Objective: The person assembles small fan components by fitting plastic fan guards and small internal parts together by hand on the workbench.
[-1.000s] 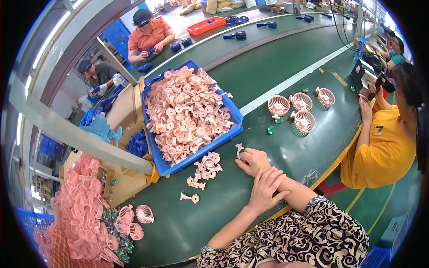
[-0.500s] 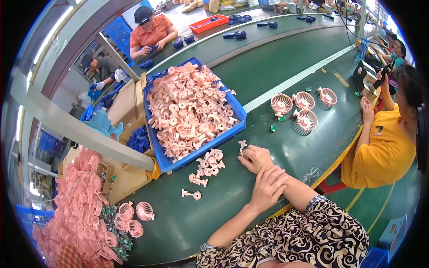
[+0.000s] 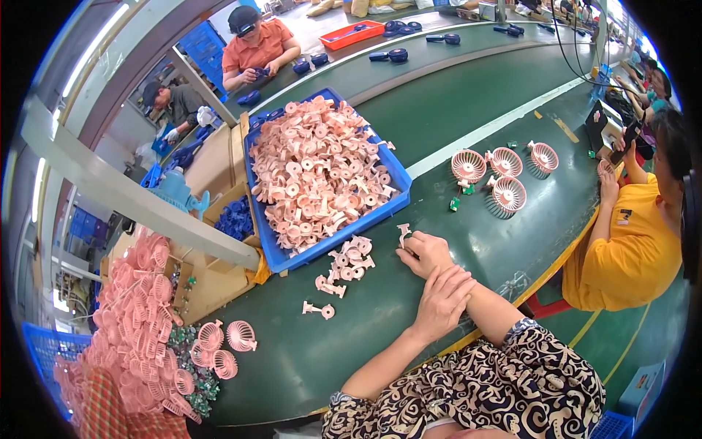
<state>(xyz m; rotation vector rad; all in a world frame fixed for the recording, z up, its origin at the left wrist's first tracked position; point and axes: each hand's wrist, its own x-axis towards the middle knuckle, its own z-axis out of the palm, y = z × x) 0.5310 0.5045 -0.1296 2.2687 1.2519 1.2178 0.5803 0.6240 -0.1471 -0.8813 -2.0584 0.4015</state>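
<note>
My left hand (image 3: 442, 296) is closed round my right wrist, its fingers laid over the forearm. My right hand (image 3: 425, 254) rests on the green table (image 3: 292, 366) with curled fingers. A small pale pink plastic piece (image 3: 404, 233) with a forked end is right at those fingers; whether they grip it is hidden. To the left lies a loose cluster of similar pink pieces (image 3: 351, 260), with another piece (image 3: 319, 310) nearer me. Behind them stands a blue tray (image 3: 344, 245) heaped with the same pieces. Several round pink slatted fan cages (image 3: 509, 194) sit to the right beside small green circuit boards (image 3: 455, 204).
At the left is a tall pile of pink fan cages (image 3: 139, 314) beside a heap of green circuit boards (image 3: 194, 366). A grey metal post (image 3: 146, 194) crosses there. A person in yellow (image 3: 614, 249) works at the right; another in orange (image 3: 257, 53) handles dark blue parts across the belt.
The whole view has shifted slightly to the right. My hands keep the same pose, left on right wrist. The pieces on the table stay where they were.
</note>
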